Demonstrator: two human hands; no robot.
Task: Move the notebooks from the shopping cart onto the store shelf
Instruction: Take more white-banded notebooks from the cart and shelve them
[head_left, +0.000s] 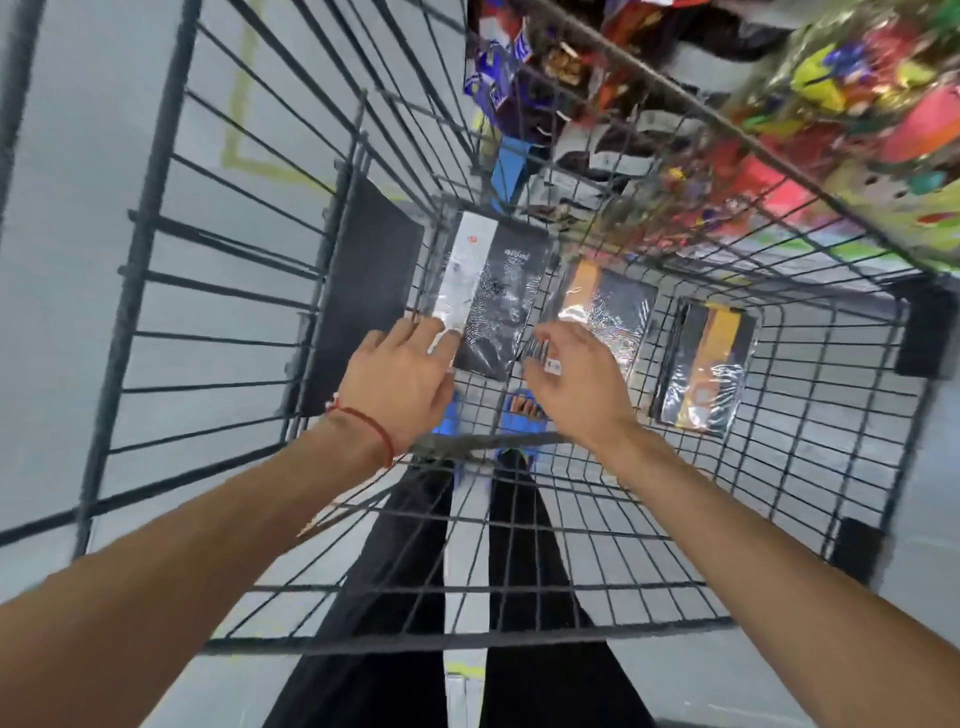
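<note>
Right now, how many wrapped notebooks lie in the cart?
3: white-banded notebook at the left hand, orange-banded notebook by the right hand, third notebook far right. Others possibly hidden.

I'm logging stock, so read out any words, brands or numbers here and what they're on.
None can be read.
Black-and-white notebook: small cover print, too blurred.
Shelf packs: lettering too blurred.
</note>
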